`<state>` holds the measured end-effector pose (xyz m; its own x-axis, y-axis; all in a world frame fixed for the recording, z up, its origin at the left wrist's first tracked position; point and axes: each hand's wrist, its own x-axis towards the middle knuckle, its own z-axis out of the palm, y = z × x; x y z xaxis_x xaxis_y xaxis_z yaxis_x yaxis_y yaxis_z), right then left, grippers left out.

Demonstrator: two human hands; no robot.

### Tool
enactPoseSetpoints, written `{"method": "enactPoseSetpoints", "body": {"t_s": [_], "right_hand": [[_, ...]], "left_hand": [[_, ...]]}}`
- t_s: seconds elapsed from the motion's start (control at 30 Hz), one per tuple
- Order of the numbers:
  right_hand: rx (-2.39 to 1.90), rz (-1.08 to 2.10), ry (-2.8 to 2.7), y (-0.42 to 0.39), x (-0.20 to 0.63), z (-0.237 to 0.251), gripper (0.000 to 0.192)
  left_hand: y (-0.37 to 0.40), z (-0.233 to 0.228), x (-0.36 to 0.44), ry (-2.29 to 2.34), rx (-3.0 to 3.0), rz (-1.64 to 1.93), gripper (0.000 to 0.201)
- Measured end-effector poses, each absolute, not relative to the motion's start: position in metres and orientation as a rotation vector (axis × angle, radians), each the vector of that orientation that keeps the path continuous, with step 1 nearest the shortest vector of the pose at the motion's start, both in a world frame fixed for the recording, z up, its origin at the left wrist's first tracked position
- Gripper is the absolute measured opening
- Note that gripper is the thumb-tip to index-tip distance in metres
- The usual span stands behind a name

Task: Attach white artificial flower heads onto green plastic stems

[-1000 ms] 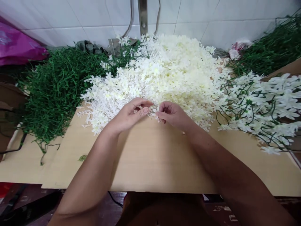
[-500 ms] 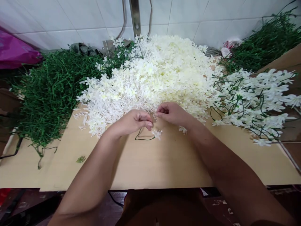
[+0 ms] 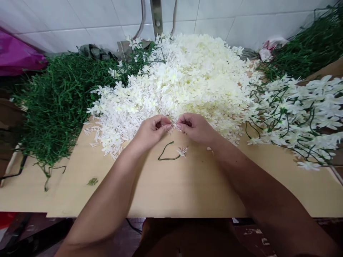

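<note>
My left hand and my right hand meet at the front edge of a heap of white artificial flowers. Thumb and forefinger are pinched together on each hand. Between the fingertips shows a small, spiky white flower stamen, partly hidden by the fingers. Just below the hands, a bent green stem lies on the board, with a white flower at its right end. A small white petal piece rests beside my right wrist.
A pile of green plastic stems stands left, and more green stems lie far right. Stemmed white flowers spread over the right side. A green scrap sits on the tan board. A tiled wall rises behind.
My left hand has moved up and my fingertips have come together at the heap's edge. The bent green stem now lies in full view below my hands. The view has shifted slightly.
</note>
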<state>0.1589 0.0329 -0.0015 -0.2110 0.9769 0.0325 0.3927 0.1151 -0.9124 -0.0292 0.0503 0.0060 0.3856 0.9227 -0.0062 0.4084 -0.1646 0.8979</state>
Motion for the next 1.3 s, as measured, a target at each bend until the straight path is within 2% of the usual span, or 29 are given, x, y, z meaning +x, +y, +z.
{"method": "enactPoseSetpoints", "body": {"t_s": [0.17,0.3,0.47,0.67,0.83,1.0,1.13,1.3], "right_hand": [[-1.215,1.234,-1.504,0.031,0.153,-0.004,0.009],[-1.163,1.273,-1.464,0.029,0.150,-0.002,0.013],[-1.110,1.249,-1.456,0.025,0.145,-0.002,0.018],[-1.158,0.927,-1.526,0.021,0.142,-0.002,0.007],[-1.210,0.769,-1.622,0.026,0.152,0.001,0.006],[-1.347,0.287,-1.898,0.043,0.142,0.005,0.010],[-1.558,-0.108,-2.156,0.064,0.123,0.002,0.019],[-1.616,-0.206,-2.206,0.074,0.127,0.000,0.022]], "left_hand": [[0.049,0.001,-0.023,1.146,1.702,0.854,0.016],[0.048,0.001,-0.020,1.131,1.709,0.943,0.011],[0.049,0.001,-0.021,1.113,1.630,0.963,0.016],[0.048,0.001,-0.020,1.068,1.552,0.879,0.023],[0.045,-0.001,-0.018,1.149,1.703,0.786,0.017],[0.047,-0.003,-0.019,1.282,1.948,0.546,0.013],[0.049,-0.004,-0.020,1.293,1.967,0.527,0.016],[0.049,-0.004,-0.020,1.291,2.052,0.516,0.016]]}}
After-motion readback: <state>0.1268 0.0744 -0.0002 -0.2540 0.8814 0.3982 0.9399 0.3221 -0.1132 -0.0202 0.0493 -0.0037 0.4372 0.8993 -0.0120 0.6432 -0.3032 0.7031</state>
